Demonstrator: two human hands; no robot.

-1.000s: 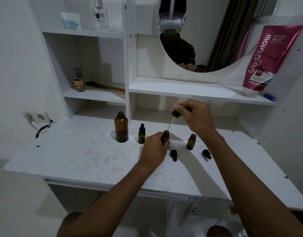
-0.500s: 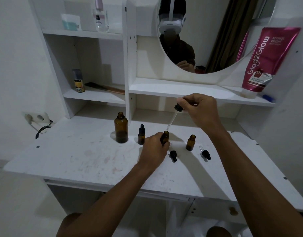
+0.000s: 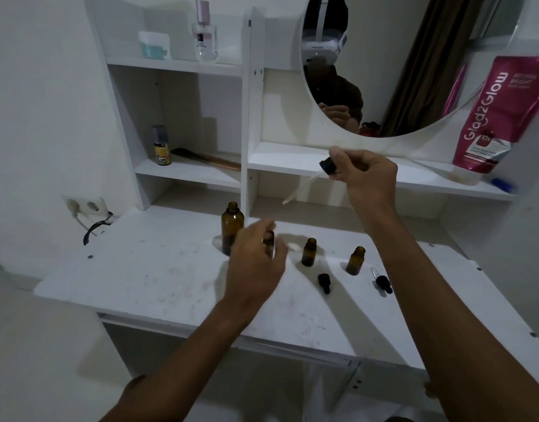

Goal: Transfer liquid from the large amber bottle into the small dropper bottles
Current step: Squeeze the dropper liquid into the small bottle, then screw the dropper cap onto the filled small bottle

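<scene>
Right hand (image 3: pixel 365 175) pinches the dropper (image 3: pixel 311 181) (tip slanting down-left); blurred left hand (image 3: pixel 256 263) grips nothing.

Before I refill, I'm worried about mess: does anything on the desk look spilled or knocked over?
No spill shows. Two dropper caps lie on their sides on the desk, beside two open, upright small bottles. The large amber bottle stands uncapped.

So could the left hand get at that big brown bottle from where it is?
Probably yes. The left hand is open, blurred, right beside the big brown bottle, nothing between them; a small bottle sits partly hidden behind its fingers.
</scene>
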